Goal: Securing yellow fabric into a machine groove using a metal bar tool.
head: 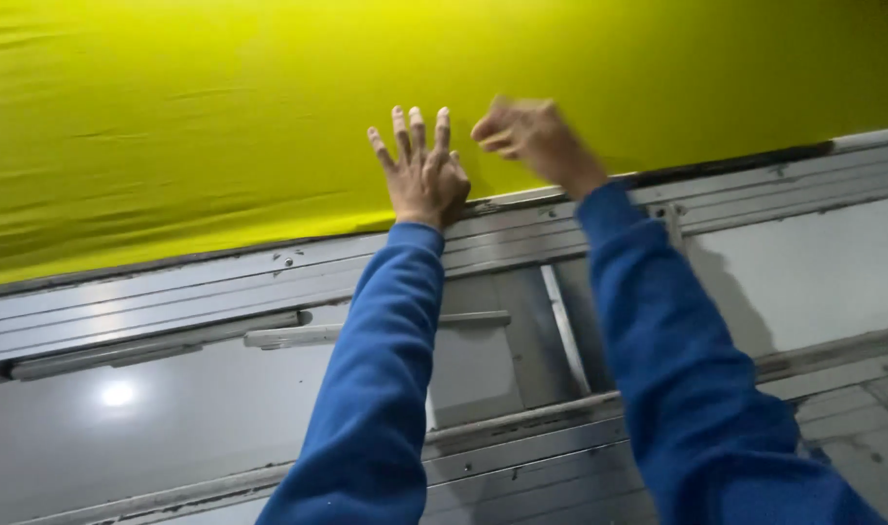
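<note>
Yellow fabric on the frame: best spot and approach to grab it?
Probably the lower edge of the yellow fabric, beside the left hand, coming from the metal frame side. The sheet lies stretched and nearly flat, so only that border offers a free edge to pinch. The left hand lies spread flat there; the right hand is curled and blurred just above the edge.

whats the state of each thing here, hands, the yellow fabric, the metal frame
left hand: open, fingers spread, flat on the yellow fabric at its lower edge
right hand: fingers curled, motion-blurred, at the fabric; grip unclear
yellow fabric: stretched flat, faint wrinkles
metal frame: grey, scuffed, running along the fabric's lower edge
blue sleeves: pulled down to both wrists
</note>
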